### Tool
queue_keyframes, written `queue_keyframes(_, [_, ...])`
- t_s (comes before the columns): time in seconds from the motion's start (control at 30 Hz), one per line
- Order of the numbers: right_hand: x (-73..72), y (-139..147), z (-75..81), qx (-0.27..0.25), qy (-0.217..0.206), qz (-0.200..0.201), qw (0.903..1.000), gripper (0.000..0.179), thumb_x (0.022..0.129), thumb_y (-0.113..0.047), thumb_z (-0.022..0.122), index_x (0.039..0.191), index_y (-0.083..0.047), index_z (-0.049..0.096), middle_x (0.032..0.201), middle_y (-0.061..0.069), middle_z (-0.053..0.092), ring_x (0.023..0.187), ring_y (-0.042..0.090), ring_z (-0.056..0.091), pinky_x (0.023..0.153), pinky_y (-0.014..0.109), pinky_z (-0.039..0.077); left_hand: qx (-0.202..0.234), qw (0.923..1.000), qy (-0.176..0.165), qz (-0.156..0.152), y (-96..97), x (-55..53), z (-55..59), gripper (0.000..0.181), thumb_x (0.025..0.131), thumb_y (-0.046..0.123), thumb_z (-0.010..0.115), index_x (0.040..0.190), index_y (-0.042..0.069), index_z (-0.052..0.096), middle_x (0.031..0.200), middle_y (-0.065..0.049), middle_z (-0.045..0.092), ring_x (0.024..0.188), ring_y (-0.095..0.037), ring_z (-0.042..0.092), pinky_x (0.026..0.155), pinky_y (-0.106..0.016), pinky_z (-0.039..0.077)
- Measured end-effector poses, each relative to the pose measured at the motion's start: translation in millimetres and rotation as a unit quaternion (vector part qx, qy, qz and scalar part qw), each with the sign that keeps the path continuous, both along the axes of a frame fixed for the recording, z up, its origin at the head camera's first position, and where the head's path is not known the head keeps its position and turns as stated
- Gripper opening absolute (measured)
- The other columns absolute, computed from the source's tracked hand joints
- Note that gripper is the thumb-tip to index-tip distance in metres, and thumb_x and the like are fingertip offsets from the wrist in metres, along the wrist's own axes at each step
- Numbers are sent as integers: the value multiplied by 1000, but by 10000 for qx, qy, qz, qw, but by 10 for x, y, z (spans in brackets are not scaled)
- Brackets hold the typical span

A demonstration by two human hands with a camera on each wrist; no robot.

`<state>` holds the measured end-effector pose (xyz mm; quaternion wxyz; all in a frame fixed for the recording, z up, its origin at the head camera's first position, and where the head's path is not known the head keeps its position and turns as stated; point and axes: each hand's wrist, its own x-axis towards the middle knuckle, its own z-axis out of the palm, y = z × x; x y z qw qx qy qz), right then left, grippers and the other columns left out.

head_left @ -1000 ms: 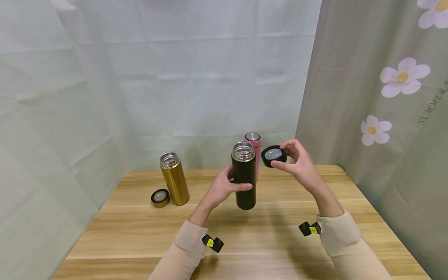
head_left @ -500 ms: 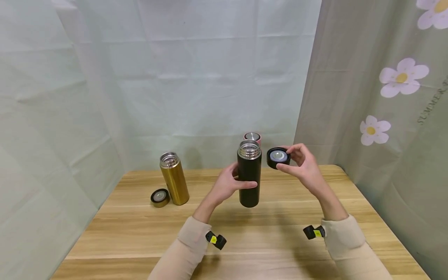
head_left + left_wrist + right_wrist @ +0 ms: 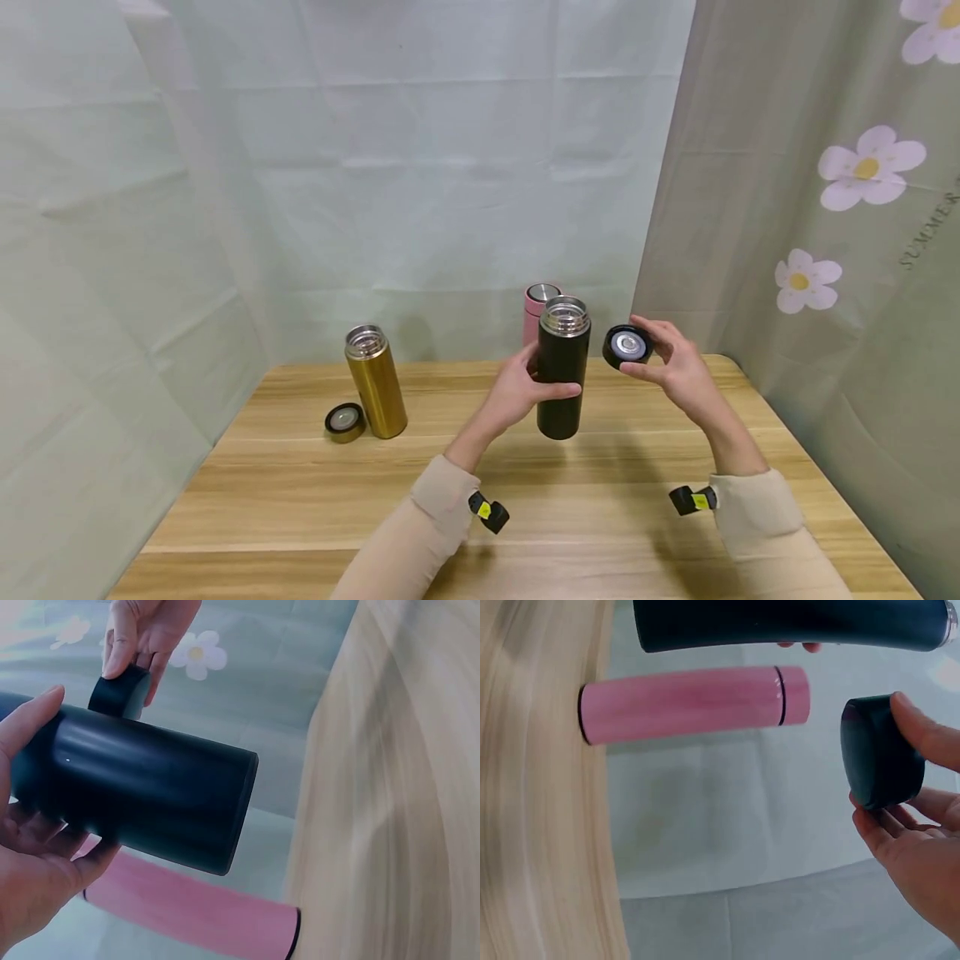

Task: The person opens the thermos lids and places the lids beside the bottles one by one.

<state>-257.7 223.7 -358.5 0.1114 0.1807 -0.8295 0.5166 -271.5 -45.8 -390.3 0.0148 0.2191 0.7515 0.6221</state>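
Observation:
My left hand (image 3: 517, 392) grips a black thermos bottle (image 3: 561, 375) around its body and holds it upright above the table. Its steel mouth is uncovered. To the right, my right hand (image 3: 678, 367) pinches the black lid (image 3: 628, 347) between thumb and fingers, its underside turned toward the head camera. Lid and bottle are apart. In the right wrist view the lid (image 3: 881, 752) shows from the side, held at its edge. The left wrist view shows my fingers and thumb wrapped about the bottle (image 3: 150, 776).
A pink thermos (image 3: 532, 321) with its lid on stands at the back, partly hidden by the black bottle. At left a gold thermos (image 3: 377, 387) stands uncovered, its lid (image 3: 345, 422) lying underside up beside it. Cloth (image 3: 450, 183) hangs behind the wooden table (image 3: 300, 508).
Both hands have moved to the right, carrying the black bottle and its lid. The pink thermos shows more on the bottle's left side. The gold thermos and its lid have stayed put.

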Motion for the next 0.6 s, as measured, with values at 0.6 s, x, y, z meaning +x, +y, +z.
queue_keyframes(0.6, [-61,353,-170,263,-545,-374,9975,75,89,-8,81,152,8,42,148,31,36,137,51,40,115,68,28,-96,9998,151,47,582,-124,-114,71,81,22,91,143,13,57,128,-2,68,114,-14,64,102,-37,50])
